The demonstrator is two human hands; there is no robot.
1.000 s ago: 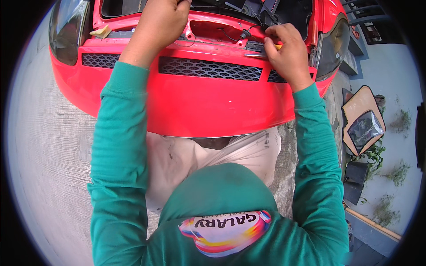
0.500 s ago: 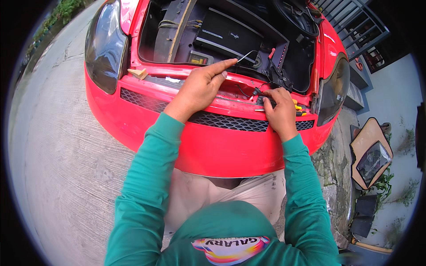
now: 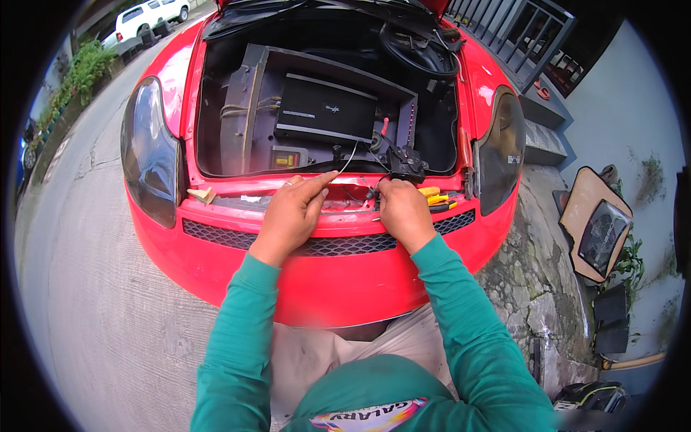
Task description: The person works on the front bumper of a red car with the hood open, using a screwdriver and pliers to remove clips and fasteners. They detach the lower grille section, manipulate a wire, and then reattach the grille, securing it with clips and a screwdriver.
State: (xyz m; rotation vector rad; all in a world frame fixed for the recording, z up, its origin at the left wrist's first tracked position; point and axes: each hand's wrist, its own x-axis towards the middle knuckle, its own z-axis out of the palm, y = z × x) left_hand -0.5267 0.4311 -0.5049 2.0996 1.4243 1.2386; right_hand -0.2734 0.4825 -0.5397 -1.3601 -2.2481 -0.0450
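My left hand holds a thin silvery cable between thumb and index finger, above the front edge of the red car's open front compartment. My right hand is curled at that edge, beside a small dark fitting with wires; what its fingers grip is mostly hidden. Just beyond it lies a black latch assembly. Yellow-and-black hand tools rest on the ledge to the right of it.
A black amplifier sits inside the compartment. A tan wedge rests on the left ledge. Right of the car are steps, a railing and a tan mat against a wall. A white vehicle stands behind.
The view has lifted to show more of the compartment and surroundings. My left hand has shifted along with the thin cable, and my right hand stays near the wired fitting.
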